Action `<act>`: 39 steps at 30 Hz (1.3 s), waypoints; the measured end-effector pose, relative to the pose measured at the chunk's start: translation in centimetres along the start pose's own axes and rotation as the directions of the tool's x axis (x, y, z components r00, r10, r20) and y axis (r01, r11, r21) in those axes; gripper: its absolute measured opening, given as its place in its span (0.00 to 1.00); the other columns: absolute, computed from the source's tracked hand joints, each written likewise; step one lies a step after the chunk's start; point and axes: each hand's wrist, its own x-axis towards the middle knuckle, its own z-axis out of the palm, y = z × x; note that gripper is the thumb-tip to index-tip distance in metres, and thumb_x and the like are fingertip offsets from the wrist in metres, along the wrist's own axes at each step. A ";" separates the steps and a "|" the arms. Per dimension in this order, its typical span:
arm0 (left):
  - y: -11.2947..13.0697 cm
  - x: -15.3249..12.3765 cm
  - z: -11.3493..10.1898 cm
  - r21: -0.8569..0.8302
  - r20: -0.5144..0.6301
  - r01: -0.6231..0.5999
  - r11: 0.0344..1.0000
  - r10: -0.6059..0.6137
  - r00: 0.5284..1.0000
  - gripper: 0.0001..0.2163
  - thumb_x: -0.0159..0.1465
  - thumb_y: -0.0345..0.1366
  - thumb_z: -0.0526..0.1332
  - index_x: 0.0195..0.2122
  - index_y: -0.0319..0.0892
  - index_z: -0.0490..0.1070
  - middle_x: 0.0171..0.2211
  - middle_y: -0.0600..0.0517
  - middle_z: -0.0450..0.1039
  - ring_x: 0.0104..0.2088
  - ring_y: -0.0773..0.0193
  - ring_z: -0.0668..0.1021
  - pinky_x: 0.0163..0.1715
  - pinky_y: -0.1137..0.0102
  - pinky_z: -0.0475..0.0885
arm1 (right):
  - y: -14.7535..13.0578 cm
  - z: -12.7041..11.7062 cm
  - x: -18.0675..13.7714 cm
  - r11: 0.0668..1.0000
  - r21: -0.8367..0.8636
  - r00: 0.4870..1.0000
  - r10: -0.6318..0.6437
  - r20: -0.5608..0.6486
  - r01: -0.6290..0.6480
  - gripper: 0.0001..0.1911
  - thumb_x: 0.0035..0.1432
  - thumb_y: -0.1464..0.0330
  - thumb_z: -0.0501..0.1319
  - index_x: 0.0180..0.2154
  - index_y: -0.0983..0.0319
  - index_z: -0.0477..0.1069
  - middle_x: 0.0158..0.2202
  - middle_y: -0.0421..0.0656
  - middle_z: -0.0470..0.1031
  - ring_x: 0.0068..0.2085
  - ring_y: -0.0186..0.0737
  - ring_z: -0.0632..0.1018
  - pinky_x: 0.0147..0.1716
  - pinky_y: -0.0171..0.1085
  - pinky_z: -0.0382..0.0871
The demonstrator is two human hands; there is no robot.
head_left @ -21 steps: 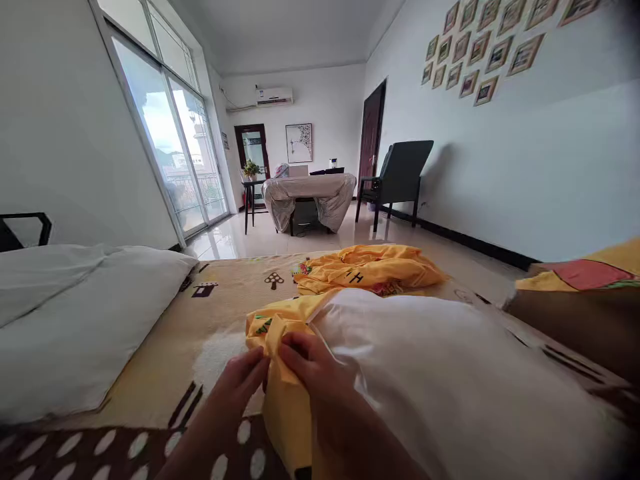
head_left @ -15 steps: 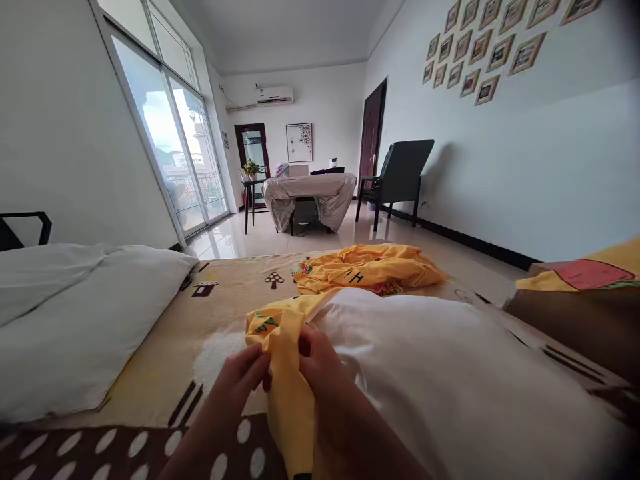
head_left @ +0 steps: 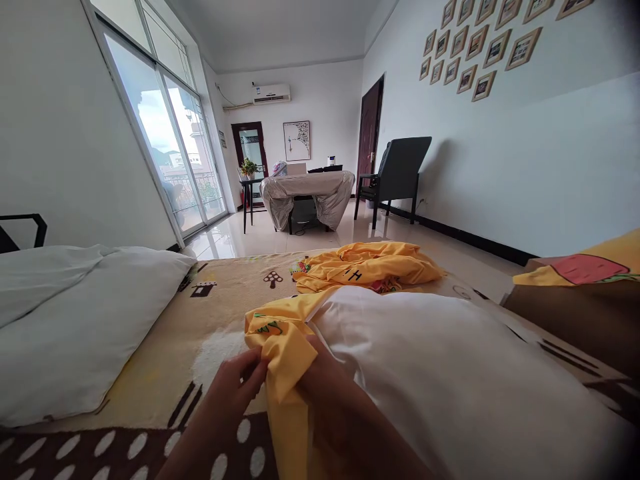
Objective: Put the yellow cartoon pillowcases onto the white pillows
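A yellow pillowcase [head_left: 287, 357] with a green print lies bunched along the left end of a white pillow [head_left: 425, 360]. My left hand [head_left: 240, 377] pinches the pillowcase's edge between thumb and fingers. My right hand [head_left: 323, 373] reaches in from the right under a fold of the same cloth, beside the pillow; its fingers are hidden by the fabric. A strip of the yellow cloth hangs between my forearms toward the lower edge of the view.
Another white pillow [head_left: 95, 320] lies at the left on the patterned beige blanket [head_left: 230, 283]. Beyond my hands rests a crumpled yellow cloth [head_left: 370, 267] with printed letters. At the right, a cardboard box [head_left: 570, 307] has yellow fabric over it.
My right hand has slipped beneath the pillowcase fold, so its fingers no longer show. The fold now flops over to the right. My left hand keeps its pinch in nearly the same place.
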 end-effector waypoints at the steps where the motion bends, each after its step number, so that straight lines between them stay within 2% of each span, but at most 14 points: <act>1: -0.2 0.1 -0.4 0.037 0.013 0.006 0.999 -0.007 1.000 0.18 0.60 0.50 0.53 0.22 0.41 0.61 0.19 0.57 0.56 0.22 0.69 0.61 0.22 0.75 0.56 | -0.4 -0.3 -0.1 1.000 -0.002 1.000 0.030 0.007 -0.030 0.16 0.51 0.56 0.63 0.34 0.63 0.72 0.30 0.42 0.72 0.30 0.35 0.71 0.27 0.33 0.63; 4: -0.7 0.4 -1.4 0.189 0.100 0.017 0.982 -0.036 0.994 0.15 0.58 0.45 0.56 0.20 0.41 0.63 0.18 0.57 0.57 0.22 0.68 0.61 0.21 0.74 0.55 | -1.2 -1.4 0.0 0.995 -0.054 0.996 0.085 -0.009 -0.085 0.15 0.46 0.58 0.66 0.26 0.64 0.69 0.24 0.38 0.67 0.26 0.30 0.65 0.25 0.31 0.58; 6: -0.7 0.5 -1.7 0.298 0.092 0.016 0.955 -0.045 0.995 0.13 0.56 0.43 0.57 0.20 0.41 0.64 0.18 0.56 0.61 0.22 0.68 0.61 0.22 0.74 0.56 | -1.2 -1.9 0.3 0.994 -0.063 0.996 0.085 -0.001 -0.085 0.16 0.45 0.58 0.65 0.24 0.64 0.67 0.23 0.36 0.64 0.25 0.28 0.63 0.25 0.31 0.55; 8: -0.2 0.3 -1.6 0.344 -0.084 0.001 0.939 0.030 0.996 0.11 0.56 0.42 0.57 0.22 0.42 0.65 0.20 0.55 0.64 0.23 0.67 0.64 0.24 0.73 0.59 | -0.9 -2.0 0.5 0.996 -0.042 0.997 0.074 0.003 -0.073 0.17 0.46 0.57 0.64 0.25 0.65 0.67 0.24 0.36 0.65 0.25 0.28 0.62 0.25 0.31 0.55; 10: 0.7 -0.2 -1.5 0.316 -0.330 -0.050 0.948 0.159 0.931 0.10 0.57 0.43 0.57 0.25 0.42 0.65 0.23 0.55 0.65 0.25 0.66 0.66 0.27 0.73 0.62 | -0.6 -1.9 0.6 0.997 -0.030 0.998 0.067 0.001 -0.067 0.17 0.47 0.56 0.64 0.25 0.65 0.68 0.24 0.37 0.66 0.26 0.28 0.63 0.26 0.31 0.55; 12: 1.6 -0.8 -1.2 0.212 -0.414 -0.126 0.969 0.206 0.887 0.11 0.59 0.44 0.58 0.26 0.42 0.65 0.25 0.54 0.66 0.26 0.66 0.68 0.28 0.74 0.64 | -0.5 -1.7 0.6 0.997 -0.019 0.997 0.073 -0.001 -0.073 0.17 0.47 0.56 0.64 0.26 0.65 0.68 0.25 0.37 0.66 0.26 0.29 0.63 0.26 0.31 0.55; 15: 2.3 -1.2 -0.8 -0.005 -0.163 -0.120 0.993 0.118 0.980 0.13 0.61 0.45 0.57 0.29 0.41 0.70 0.27 0.52 0.70 0.29 0.64 0.72 0.29 0.74 0.68 | -0.8 -1.3 0.3 0.996 0.014 0.996 0.088 -0.006 -0.088 0.17 0.46 0.56 0.65 0.25 0.65 0.67 0.24 0.37 0.65 0.26 0.28 0.63 0.26 0.31 0.55; 17: 2.2 -1.0 -0.6 -0.078 -0.033 -0.065 0.995 0.063 0.997 0.15 0.61 0.47 0.56 0.33 0.40 0.72 0.30 0.50 0.73 0.31 0.63 0.74 0.31 0.73 0.69 | -1.0 -1.0 0.2 0.995 0.032 0.996 0.092 -0.015 -0.091 0.17 0.46 0.57 0.65 0.25 0.64 0.67 0.23 0.36 0.65 0.26 0.29 0.63 0.26 0.31 0.56; 24: 2.0 -0.4 -0.3 -0.177 -0.057 0.075 0.981 -0.086 0.995 0.20 0.56 0.53 0.60 0.27 0.37 0.70 0.23 0.53 0.67 0.26 0.66 0.68 0.24 0.75 0.64 | -0.8 -0.1 -0.3 0.999 0.003 0.999 0.037 -0.027 -0.037 0.12 0.48 0.61 0.65 0.28 0.64 0.71 0.26 0.38 0.69 0.29 0.31 0.67 0.28 0.31 0.59; 29: 2.1 -0.6 -0.6 -0.374 0.036 0.162 0.913 -0.160 0.986 0.17 0.52 0.49 0.65 0.29 0.37 0.71 0.23 0.55 0.65 0.25 0.69 0.67 0.22 0.77 0.61 | -1.1 0.7 -0.7 0.992 -0.126 1.000 -0.026 0.004 0.026 0.12 0.50 0.62 0.65 0.25 0.64 0.68 0.23 0.37 0.66 0.26 0.30 0.64 0.27 0.32 0.57; 31: 2.2 -0.5 -0.7 -0.463 0.087 0.213 0.860 -0.195 0.977 0.17 0.52 0.48 0.66 0.30 0.36 0.72 0.21 0.56 0.65 0.23 0.70 0.66 0.22 0.77 0.61 | -1.2 0.7 -0.8 0.989 -0.145 1.000 -0.027 -0.001 0.026 0.12 0.51 0.63 0.64 0.24 0.63 0.66 0.23 0.36 0.63 0.26 0.29 0.63 0.25 0.31 0.55; 34: 2.3 -0.4 -0.6 -0.639 0.176 0.328 0.696 -0.283 0.943 0.18 0.48 0.46 0.68 0.32 0.36 0.73 0.22 0.54 0.69 0.24 0.67 0.71 0.24 0.75 0.64 | -1.4 0.6 -0.9 0.981 -0.193 1.000 -0.025 0.002 0.025 0.11 0.52 0.65 0.62 0.24 0.62 0.63 0.23 0.35 0.61 0.26 0.29 0.61 0.25 0.31 0.55; 37: 2.4 -0.1 -0.4 -0.755 0.176 0.385 0.532 -0.400 0.899 0.18 0.42 0.41 0.71 0.30 0.36 0.73 0.22 0.53 0.72 0.24 0.65 0.73 0.24 0.73 0.67 | -1.5 0.4 -0.9 0.972 -0.233 0.999 -0.020 0.027 0.026 0.09 0.53 0.66 0.60 0.26 0.62 0.63 0.24 0.35 0.62 0.27 0.30 0.62 0.26 0.32 0.55; 39: 2.3 -0.1 -0.3 -0.785 0.141 0.384 0.486 -0.462 0.875 0.16 0.40 0.37 0.71 0.29 0.36 0.74 0.21 0.53 0.73 0.23 0.66 0.73 0.23 0.74 0.67 | -1.6 0.3 -0.9 0.969 -0.245 0.999 -0.013 0.052 0.025 0.09 0.53 0.66 0.60 0.26 0.62 0.62 0.24 0.35 0.61 0.27 0.29 0.61 0.26 0.31 0.55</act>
